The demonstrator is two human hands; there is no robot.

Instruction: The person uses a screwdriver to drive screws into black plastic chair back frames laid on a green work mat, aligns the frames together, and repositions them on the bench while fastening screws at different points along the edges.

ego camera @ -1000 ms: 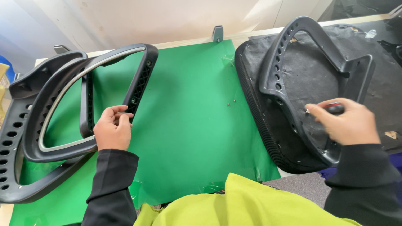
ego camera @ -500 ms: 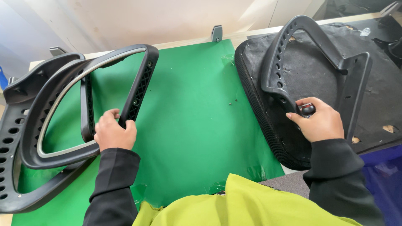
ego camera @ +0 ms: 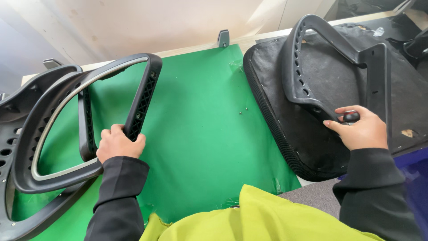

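My left hand (ego camera: 118, 143) grips the lower right corner of a black chair backrest frame (ego camera: 145, 96) that lies on the green table cover (ego camera: 200, 134). A second black perforated frame (ego camera: 13, 147) lies under it at the left. My right hand (ego camera: 361, 130) is closed around a small black round-headed tool (ego camera: 351, 117), held against the black armrest bracket (ego camera: 321, 58). That bracket sits on the upturned chair seat (ego camera: 285, 138) at the right.
Two tiny screws (ego camera: 244, 110) lie on the green cover near the seat's edge. A grey metal clamp (ego camera: 223, 38) sits at the table's far edge. Yellow-green cloth (ego camera: 263, 218) covers my lap at the bottom.
My right hand has slid left along the bracket, towards the seat's near edge, with the tool in it. My left hand keeps its hold on the backrest frame.
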